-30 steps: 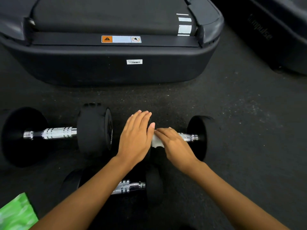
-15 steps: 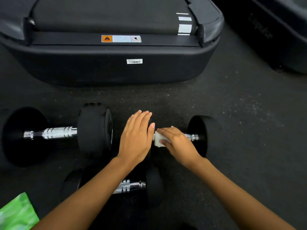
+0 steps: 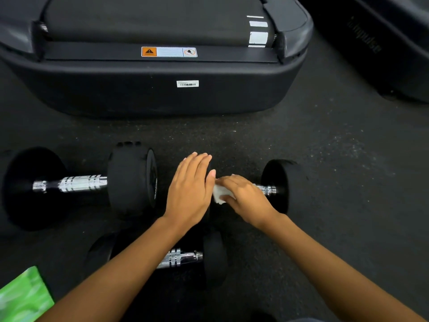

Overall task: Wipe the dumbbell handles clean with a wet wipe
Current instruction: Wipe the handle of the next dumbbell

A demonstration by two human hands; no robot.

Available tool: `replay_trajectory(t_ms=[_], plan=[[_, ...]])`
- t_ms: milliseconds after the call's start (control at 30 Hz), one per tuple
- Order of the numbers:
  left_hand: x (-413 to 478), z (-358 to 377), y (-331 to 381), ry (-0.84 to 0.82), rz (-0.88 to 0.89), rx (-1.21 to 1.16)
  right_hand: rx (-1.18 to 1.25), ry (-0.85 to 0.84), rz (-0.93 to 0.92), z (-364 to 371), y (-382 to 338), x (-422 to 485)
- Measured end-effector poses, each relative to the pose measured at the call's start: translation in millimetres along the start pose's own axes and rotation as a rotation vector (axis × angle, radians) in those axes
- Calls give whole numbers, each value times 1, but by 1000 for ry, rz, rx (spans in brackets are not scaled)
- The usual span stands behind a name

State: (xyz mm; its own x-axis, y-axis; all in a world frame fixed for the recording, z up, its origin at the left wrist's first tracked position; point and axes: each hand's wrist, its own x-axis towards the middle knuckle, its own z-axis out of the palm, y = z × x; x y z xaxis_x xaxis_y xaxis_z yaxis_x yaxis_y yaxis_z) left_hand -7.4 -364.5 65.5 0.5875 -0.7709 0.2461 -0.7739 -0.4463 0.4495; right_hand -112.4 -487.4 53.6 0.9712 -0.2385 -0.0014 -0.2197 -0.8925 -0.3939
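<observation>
The right hand [image 3: 246, 201] squeezes the white wipe [image 3: 218, 195] on the handle [image 3: 267, 189], beside the flat, open left hand [image 3: 189, 194], with bare floor [image 3: 348, 182] to the right.

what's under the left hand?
The left hand lies flat over the left weight head of the dumbbell being wiped, covering most of it. The right hand holds the wet wipe on its handle.

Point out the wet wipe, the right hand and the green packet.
wet wipe [image 3: 218, 194], head view, white fold showing beside the fingers
right hand [image 3: 247, 196], head view, back of the hand
green packet [image 3: 23, 296], head view, middle of its visible corner
</observation>
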Motion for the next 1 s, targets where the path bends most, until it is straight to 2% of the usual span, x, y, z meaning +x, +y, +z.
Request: replay_trajectory(t_ms=[267, 367, 500, 667, 767, 900, 1000], plan=[[2, -3, 1, 6, 10, 11, -134, 141, -73, 19, -2, -3], [0, -2, 1, 4, 16, 10, -81, 74, -48, 5, 3, -3], [2, 0, 2, 0, 11, 3, 44, -63, 96, -2, -1, 13], [3, -2, 1, 4, 4, -8, -78, 33, -49, 11, -9, 3], [0, -2, 1, 7, 10, -1, -64, 74, -47, 5, 6, -10], [2, 0, 2, 3, 6, -9, 62, -53, 98, -5, 10, -1], [4, 0, 2, 6, -1, -8, 26, -97, 69, -1, -3, 13]])
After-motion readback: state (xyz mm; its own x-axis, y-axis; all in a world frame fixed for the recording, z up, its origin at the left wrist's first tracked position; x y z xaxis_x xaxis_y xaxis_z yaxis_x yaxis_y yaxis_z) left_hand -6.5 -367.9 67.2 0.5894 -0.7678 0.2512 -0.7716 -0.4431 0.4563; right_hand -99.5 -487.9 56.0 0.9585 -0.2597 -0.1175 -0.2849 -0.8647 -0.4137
